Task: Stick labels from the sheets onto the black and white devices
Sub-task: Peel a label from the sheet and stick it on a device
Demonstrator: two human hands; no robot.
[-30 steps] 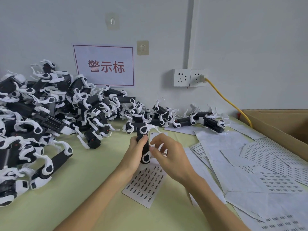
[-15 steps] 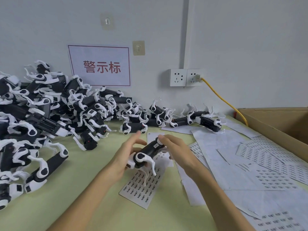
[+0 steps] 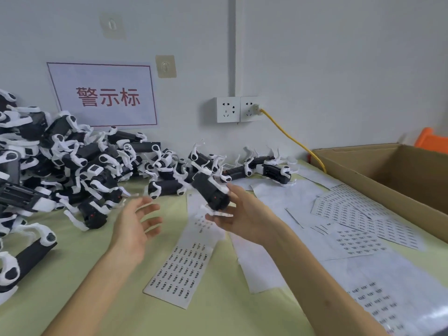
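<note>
Red characters "警示标" fill the wall sign (image 3: 104,95); right hand (image 3: 244,219) grips a black-and-white device (image 3: 209,194), left hand (image 3: 133,229) hangs loosely spread.

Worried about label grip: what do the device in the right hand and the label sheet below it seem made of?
Device: probably moulded plastic, matte black body, smoother white curved clips; motion blur hides detail. Label sheet: thin white paper, lying flat with printed rows.

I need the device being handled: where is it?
Head view, centre: the black and white device is held by the right hand above the label sheet, just right of the open left hand, in front of the pile of devices.
</note>
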